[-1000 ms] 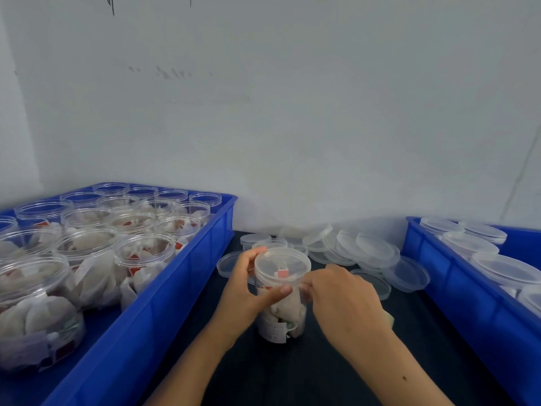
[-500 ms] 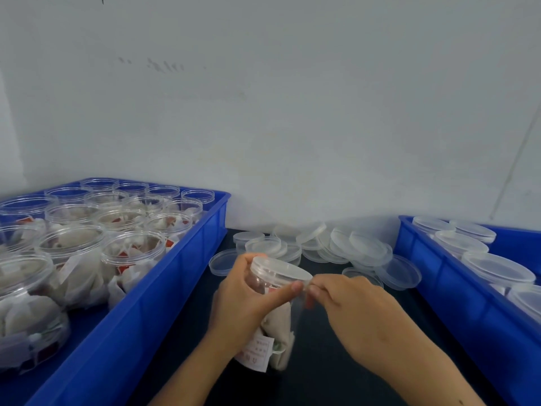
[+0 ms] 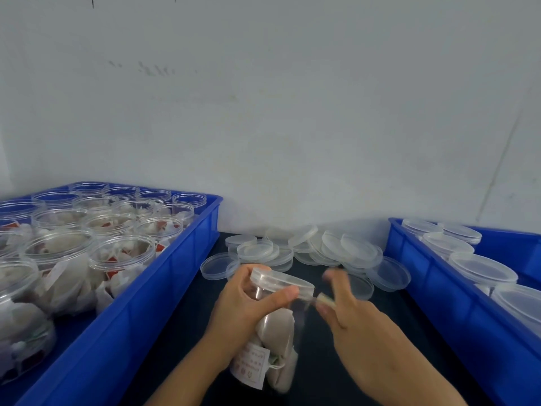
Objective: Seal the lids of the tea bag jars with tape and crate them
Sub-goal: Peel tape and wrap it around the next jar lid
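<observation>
A white wall [image 3: 292, 112] backs a dark tabletop [image 3: 181, 326] bearing two blue plastic crates. The left crate [image 3: 164, 288] holds open-mouthed clear jars of tea bags [image 3: 120, 256], at least fifteen countable before the frame edge cuts them off; the right crate [image 3: 439, 288] holds lidded jars [image 3: 483, 269], six visible in part. Between the crates, against the wall, lies a heap of loose clear lids [image 3: 307, 250], overlapping too much for an exact count, roughly fifteen. One tea bag jar [image 3: 272, 347] is held above the tabletop, tilted with its capped top toward the wall; its lid [image 3: 282, 281] is seated, and a printed label faces the camera near the base. The left hand [image 3: 246, 312] grasps this jar, fingers curled behind the neck and thumb pressed along the lid rim. The right hand [image 3: 348, 315], just beside the lid and motion-blurred, pinches a small strip of tape [image 3: 325, 300] whose near end meets the lid rim.
</observation>
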A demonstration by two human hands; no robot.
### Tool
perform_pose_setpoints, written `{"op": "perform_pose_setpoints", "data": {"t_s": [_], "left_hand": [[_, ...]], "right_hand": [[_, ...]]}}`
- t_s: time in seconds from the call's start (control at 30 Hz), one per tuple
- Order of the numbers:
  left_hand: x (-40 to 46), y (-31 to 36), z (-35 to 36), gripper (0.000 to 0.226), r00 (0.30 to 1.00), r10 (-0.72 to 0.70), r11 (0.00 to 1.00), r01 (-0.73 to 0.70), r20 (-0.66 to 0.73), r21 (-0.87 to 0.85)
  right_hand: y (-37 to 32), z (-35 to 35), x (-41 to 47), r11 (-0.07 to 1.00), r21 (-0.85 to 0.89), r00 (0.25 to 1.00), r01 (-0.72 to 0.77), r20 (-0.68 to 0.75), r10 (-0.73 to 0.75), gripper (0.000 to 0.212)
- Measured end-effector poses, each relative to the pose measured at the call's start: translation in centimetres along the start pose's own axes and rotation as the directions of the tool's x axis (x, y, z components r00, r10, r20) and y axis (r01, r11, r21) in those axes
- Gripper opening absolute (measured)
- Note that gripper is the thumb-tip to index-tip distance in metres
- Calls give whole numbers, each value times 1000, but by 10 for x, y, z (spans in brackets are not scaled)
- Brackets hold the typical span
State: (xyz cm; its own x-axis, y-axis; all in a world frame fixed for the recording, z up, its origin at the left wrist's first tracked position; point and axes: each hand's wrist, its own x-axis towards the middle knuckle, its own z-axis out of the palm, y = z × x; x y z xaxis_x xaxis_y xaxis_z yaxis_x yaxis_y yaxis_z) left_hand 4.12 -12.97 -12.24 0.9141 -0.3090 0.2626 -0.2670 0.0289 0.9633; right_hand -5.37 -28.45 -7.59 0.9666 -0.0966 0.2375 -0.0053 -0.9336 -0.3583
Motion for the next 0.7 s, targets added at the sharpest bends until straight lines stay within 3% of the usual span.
{"op": "perform_pose_setpoints", "data": {"t_s": [0.07, 0.17, 0.4, 0.5, 0.7], "left_hand": [[0, 0, -1, 77, 999, -9, 1000, 9, 37, -10], [0, 1, -3, 75, 996, -12, 1000, 14, 89, -27], [1, 2, -8, 80, 998, 10, 1000, -11, 64, 14], [1, 3, -7, 84, 999, 23, 1000, -23, 39, 5], [-2, 6, -5, 85, 998, 13, 998, -10, 58, -67]], "right_hand": [[2, -1, 2, 997, 75, 1000, 3, -15, -2, 43], [5, -8, 6, 998, 27, 993, -48, 106, 45, 55], [9, -27, 2, 978, 203, 986, 49, 147, -80, 50], [10, -26, -2, 984, 162, 982, 77, 159, -103, 56], [15, -17, -1, 1000, -30, 986, -1, 166, 6, 50]]}}
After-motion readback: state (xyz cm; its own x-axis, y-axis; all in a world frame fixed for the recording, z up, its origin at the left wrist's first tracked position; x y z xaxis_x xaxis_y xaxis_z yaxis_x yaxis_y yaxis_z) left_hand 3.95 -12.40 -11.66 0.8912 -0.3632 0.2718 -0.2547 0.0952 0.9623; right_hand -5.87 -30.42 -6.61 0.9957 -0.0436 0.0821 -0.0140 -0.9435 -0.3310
